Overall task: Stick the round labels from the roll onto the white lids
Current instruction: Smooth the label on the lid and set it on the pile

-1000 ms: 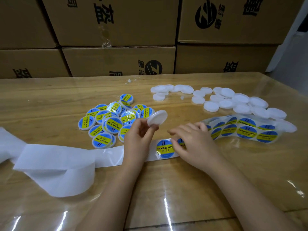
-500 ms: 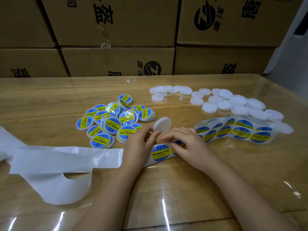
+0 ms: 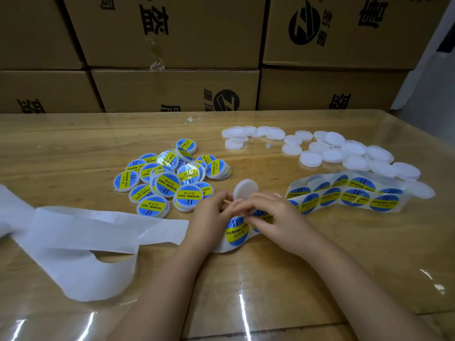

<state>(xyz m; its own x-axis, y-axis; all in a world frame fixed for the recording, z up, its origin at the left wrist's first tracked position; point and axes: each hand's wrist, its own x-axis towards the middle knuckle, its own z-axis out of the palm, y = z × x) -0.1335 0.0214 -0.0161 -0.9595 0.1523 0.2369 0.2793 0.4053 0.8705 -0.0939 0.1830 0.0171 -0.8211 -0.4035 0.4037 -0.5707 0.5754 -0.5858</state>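
My left hand (image 3: 209,212) pinches a plain white lid (image 3: 245,189), held upright on edge above the label strip. My right hand (image 3: 273,215) lies over the strip with its fingertips pinching at a round blue-and-yellow label (image 3: 261,215) just right of another label (image 3: 237,231) that stays on the backing. The label strip (image 3: 344,194) runs off to the right in folded loops. Unlabelled white lids (image 3: 332,153) lie scattered at the back right. Finished labelled lids (image 3: 170,178) are piled at the centre left.
Empty white backing paper (image 3: 73,242) curls in loops across the left of the wooden table (image 3: 73,143), which has a glossy transparent cover. Stacked cardboard boxes (image 3: 172,89) wall off the far edge.
My left hand has lowered the white lid and brought it right, close to my right hand. My right hand's fingertips have curled in onto the label on the strip. The strip slid slightly left.
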